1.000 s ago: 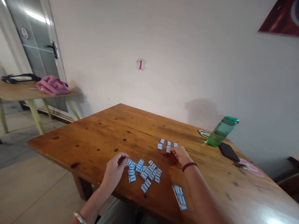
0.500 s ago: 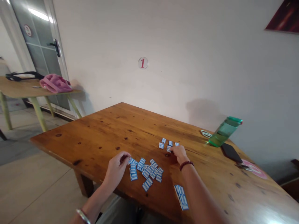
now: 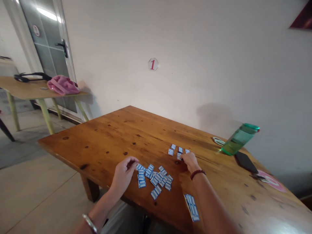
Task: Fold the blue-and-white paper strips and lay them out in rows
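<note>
My left hand [image 3: 123, 172] is closed in a pinch at the left edge of a loose heap of small blue-and-white cards [image 3: 159, 178]. Its fingertips meet the corner of one card [image 3: 140, 167]; whether something is between them is hidden. Farther up the table, my right hand [image 3: 190, 160] has its fingers closed on the edge of a small card [image 3: 179, 156] lying flat. Other cards lie around it: a pair [image 3: 172, 149] to the left, one [image 3: 180, 149] just beyond, and one [image 3: 187, 151] partly behind the hand. Print on the cards is too small to read.
A fanned stack of cards [image 3: 192, 208] lies beside my right forearm. At the right stand a tilted-looking green bottle [image 3: 240, 139], a white cable [image 3: 218, 140], a dark phone-like slab [image 3: 245, 162], keys [image 3: 259, 177] and a pink round mat [image 3: 278, 183]. A wall borders the wooden table [image 3: 109, 136].
The view has shifted slightly, moving everything a little to the right in the picture. Both hands keep nearly the same places relative to the cards.
</note>
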Available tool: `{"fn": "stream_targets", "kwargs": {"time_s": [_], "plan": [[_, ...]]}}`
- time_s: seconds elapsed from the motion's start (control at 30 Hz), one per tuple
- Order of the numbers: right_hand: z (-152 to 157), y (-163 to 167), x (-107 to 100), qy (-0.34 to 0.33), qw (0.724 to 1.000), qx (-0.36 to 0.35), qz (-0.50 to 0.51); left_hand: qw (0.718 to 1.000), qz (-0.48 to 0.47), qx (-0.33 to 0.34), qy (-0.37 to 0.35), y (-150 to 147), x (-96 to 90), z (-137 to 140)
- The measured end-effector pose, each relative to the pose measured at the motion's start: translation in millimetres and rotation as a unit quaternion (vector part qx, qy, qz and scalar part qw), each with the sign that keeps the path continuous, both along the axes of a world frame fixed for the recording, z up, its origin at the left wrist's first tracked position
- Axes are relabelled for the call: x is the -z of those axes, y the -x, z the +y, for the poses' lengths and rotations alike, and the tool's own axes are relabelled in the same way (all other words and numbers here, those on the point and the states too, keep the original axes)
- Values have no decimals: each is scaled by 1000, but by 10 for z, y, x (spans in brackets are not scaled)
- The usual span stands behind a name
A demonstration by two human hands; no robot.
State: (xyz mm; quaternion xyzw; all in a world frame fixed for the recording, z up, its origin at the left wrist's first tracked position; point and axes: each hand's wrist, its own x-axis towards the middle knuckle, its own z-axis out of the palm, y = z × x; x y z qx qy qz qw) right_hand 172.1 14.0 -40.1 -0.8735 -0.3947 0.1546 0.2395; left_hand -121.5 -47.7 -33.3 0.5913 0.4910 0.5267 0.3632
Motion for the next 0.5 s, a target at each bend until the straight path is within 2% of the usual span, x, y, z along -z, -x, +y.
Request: {"fn": "stream_targets", "kwargs": {"time_s": [0.07, 0.17, 0.3, 0.4, 0.47, 0.5], "plan": [[-27, 35, -42, 26, 999, -3, -18, 1000, -19, -10, -13, 13, -51, 6], [-68, 92, -94, 56, 997, -15, -46, 998, -22, -23, -54, 12, -244, 46], [-107, 137, -133, 78, 993, -35, -78, 994, 40, 22, -95, -107, -577, 211], [-127, 125, -148, 75, 991, -56, -99, 978, 159, 106, -80, -310, -685, 405], [-144, 100, -177, 60, 989, -74, -114, 943, 291, 150, -58, -468, -656, 543], [-157, 87, -204, 43, 987, -84, -127, 912, 362, 183, -55, -544, -618, 609]]}}
